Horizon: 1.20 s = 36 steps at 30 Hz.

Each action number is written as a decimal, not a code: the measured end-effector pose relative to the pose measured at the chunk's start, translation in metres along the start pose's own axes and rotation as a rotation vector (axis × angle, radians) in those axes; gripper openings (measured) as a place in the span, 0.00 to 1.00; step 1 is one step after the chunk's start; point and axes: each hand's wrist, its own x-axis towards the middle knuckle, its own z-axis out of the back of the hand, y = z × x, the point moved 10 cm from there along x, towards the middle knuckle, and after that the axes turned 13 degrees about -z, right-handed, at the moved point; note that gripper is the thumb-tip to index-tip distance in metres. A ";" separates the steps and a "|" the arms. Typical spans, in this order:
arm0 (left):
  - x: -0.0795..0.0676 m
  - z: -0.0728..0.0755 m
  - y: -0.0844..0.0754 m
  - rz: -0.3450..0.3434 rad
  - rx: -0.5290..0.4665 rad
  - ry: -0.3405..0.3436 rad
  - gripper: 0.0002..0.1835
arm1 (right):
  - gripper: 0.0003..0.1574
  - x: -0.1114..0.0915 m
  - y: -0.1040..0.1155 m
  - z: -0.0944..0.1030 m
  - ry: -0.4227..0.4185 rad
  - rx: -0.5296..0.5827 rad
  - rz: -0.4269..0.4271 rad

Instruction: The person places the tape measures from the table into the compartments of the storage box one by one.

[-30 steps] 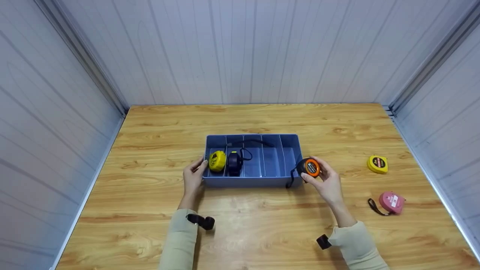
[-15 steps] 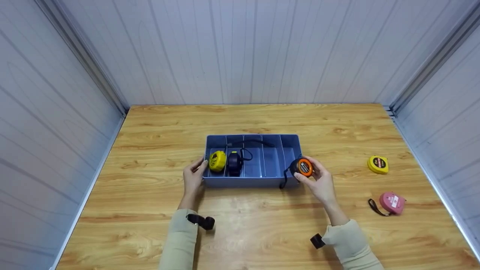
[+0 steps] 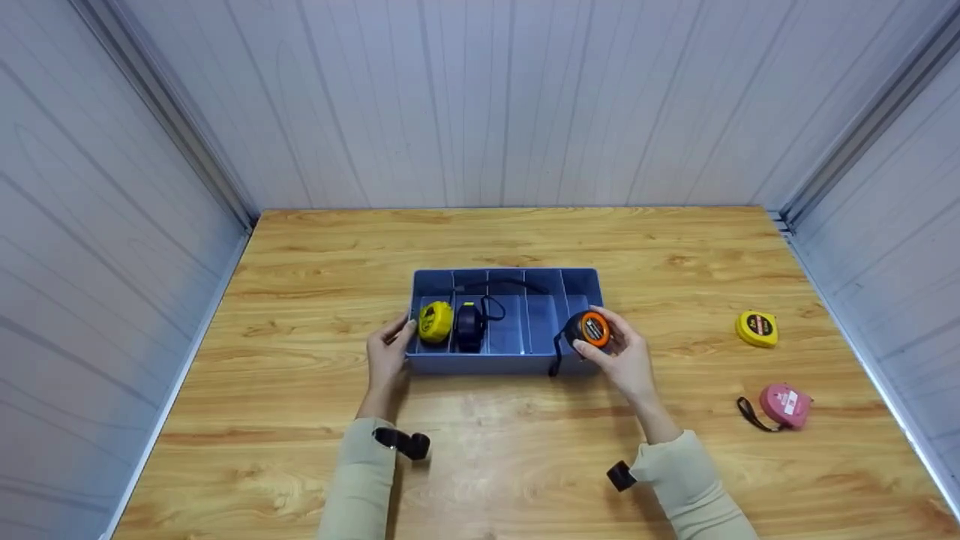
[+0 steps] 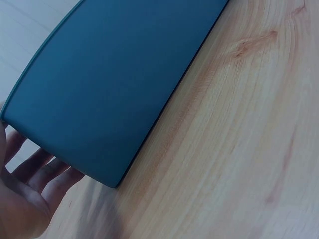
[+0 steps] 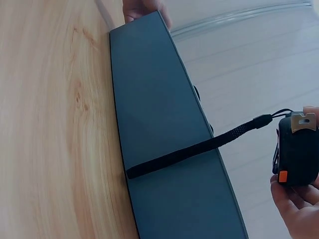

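Observation:
A blue-grey divided box (image 3: 487, 365) stands on the table. Its left end is held by my left hand (image 3: 386, 356), thumb at the rim and fingers along the outside of the end wall (image 4: 30, 199). Over the box's right front corner, my right hand (image 3: 628, 364) grips a black tape measure (image 3: 589, 330) with an orange ring. Its black wrist strap (image 5: 189, 149) hangs down in front of the box's front wall. A yellow tape measure (image 3: 435, 322) sits in the leftmost compartment. Beside it stands a dark tape measure (image 3: 469, 328) with a strap lying across the dividers.
To the right on the wooden table (image 3: 495, 465) lie a yellow tape measure (image 3: 757, 328) and a pink tape measure (image 3: 785, 405) with a black strap. Pale panels (image 3: 480, 105) enclose the table at the back and both sides.
My right hand has carried the black and orange tape measure leftward, from beside the box's right end to over its right compartment. The left hand and box have stayed put.

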 end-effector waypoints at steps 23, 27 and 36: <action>0.000 -0.002 0.007 0.032 -0.103 -0.016 0.23 | 0.32 -0.003 0.027 -0.037 0.019 -0.022 0.023; -0.002 -0.003 0.005 0.050 -0.107 -0.018 0.23 | 0.32 0.000 0.028 -0.042 0.021 -0.026 0.026; -0.009 -0.005 -0.021 0.095 -0.105 -0.031 0.18 | 0.33 0.003 0.031 -0.056 0.028 -0.051 0.048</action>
